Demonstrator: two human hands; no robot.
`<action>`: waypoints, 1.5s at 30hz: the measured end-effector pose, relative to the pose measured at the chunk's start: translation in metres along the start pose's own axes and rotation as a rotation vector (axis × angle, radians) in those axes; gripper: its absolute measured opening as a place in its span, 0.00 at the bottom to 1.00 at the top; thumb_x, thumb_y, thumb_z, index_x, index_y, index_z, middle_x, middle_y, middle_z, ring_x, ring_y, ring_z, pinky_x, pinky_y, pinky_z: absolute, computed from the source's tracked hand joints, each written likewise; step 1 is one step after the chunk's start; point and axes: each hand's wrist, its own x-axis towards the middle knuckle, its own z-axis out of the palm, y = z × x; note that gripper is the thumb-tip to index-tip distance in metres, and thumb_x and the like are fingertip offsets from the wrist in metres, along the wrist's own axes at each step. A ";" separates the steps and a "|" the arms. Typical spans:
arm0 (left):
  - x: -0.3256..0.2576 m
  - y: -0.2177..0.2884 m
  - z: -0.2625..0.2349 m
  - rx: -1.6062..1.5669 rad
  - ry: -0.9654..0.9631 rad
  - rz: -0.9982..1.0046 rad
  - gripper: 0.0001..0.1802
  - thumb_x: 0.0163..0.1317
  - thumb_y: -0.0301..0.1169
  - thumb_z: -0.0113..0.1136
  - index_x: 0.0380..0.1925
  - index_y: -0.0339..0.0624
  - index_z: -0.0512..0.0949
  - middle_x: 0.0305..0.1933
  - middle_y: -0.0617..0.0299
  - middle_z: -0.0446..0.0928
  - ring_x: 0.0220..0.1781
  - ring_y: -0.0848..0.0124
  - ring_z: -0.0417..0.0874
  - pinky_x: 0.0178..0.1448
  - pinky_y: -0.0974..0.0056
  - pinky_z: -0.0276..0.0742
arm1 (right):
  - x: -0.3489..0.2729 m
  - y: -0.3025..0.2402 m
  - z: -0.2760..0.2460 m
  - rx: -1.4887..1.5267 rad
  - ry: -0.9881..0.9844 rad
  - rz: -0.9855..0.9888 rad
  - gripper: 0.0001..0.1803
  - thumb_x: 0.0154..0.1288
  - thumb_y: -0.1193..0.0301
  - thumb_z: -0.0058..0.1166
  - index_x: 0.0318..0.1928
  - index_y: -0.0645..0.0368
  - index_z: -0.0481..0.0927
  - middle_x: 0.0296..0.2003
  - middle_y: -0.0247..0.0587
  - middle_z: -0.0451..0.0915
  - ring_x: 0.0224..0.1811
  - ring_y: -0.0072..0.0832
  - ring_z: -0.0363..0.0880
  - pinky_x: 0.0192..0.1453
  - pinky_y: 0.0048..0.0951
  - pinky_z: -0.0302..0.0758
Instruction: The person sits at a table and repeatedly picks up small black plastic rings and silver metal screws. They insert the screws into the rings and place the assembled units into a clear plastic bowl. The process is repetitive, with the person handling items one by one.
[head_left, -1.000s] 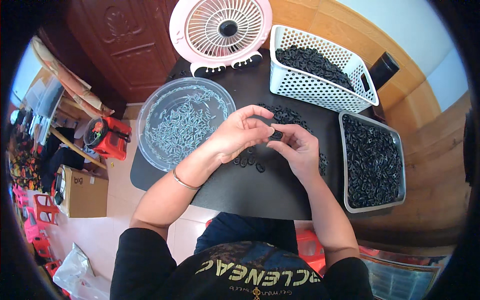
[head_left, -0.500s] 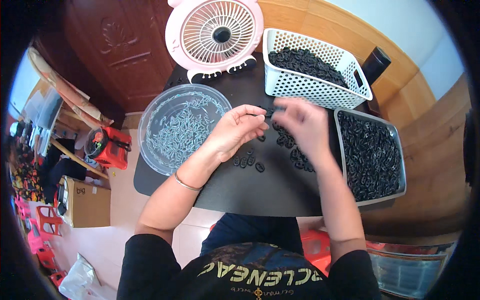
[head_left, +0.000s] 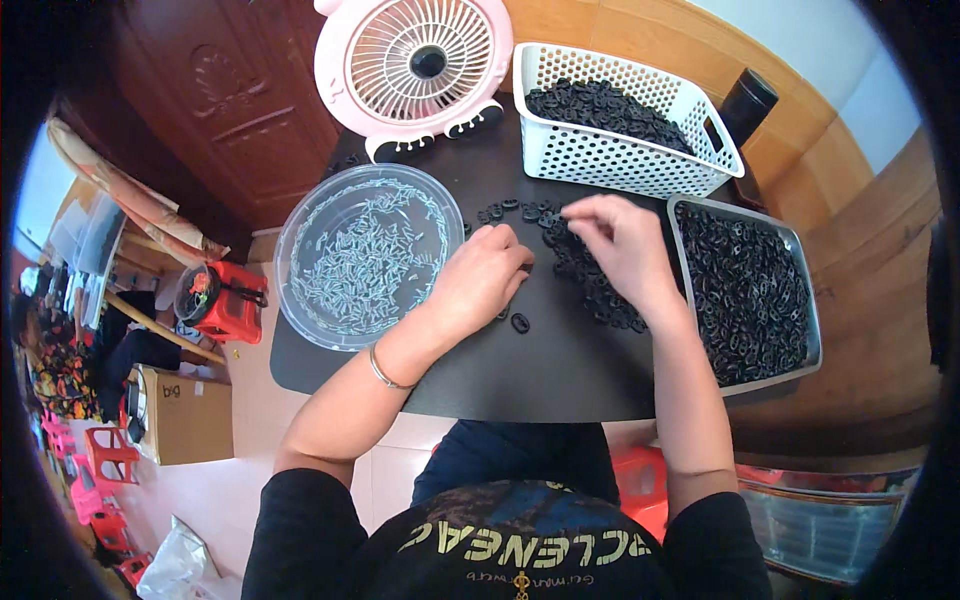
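Over the dark table (head_left: 480, 385), my left hand (head_left: 480, 278) is palm down with its fingers curled together. A bit of something black shows at its fingertips; most of what it holds is hidden. Loose black oval pieces with holes lie beside it, one of them a single piece (head_left: 520, 323) below the fingers. My right hand (head_left: 628, 248) hovers over a heap of the same black pieces (head_left: 585, 280), thumb and index finger slightly apart at the heap's upper edge. A short curved row of black pieces (head_left: 510, 205) lies beyond my hands.
A round clear tub (head_left: 290, 290) of small silvery pins stands at left. A pink fan (head_left: 335, 70) is behind it. At right are a white perforated basket (head_left: 600, 170) and a metal tray (head_left: 815, 345), both filled with black pieces. A black cylinder (head_left: 748, 105) stands behind the basket.
My left hand has turned palm down and lowered toward the loose pieces. The right hand has drawn away from it to the right, beside the heap. The view has shifted slightly.
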 end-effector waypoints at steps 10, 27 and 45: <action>0.000 0.003 -0.006 -0.091 -0.054 -0.044 0.08 0.45 0.25 0.58 0.28 0.39 0.73 0.29 0.56 0.69 0.33 0.60 0.74 0.39 0.60 0.70 | -0.007 0.008 0.025 -0.474 -0.135 0.046 0.07 0.48 0.72 0.57 0.31 0.58 0.77 0.29 0.43 0.76 0.34 0.39 0.76 0.39 0.37 0.72; 0.008 -0.024 -0.061 0.082 0.203 -0.134 0.09 0.45 0.24 0.60 0.29 0.36 0.75 0.30 0.54 0.75 0.33 0.61 0.77 0.38 0.62 0.73 | -0.010 0.010 0.027 -0.333 -0.240 0.124 0.08 0.52 0.70 0.54 0.35 0.56 0.76 0.32 0.43 0.76 0.37 0.40 0.75 0.42 0.38 0.71; -0.013 -0.074 -0.061 0.434 0.072 -0.457 0.06 0.44 0.25 0.55 0.25 0.39 0.77 0.31 0.52 0.75 0.36 0.54 0.76 0.41 0.56 0.71 | -0.009 0.008 0.029 0.052 0.049 -0.086 0.05 0.52 0.78 0.53 0.32 0.60 0.77 0.28 0.43 0.75 0.29 0.37 0.76 0.34 0.30 0.73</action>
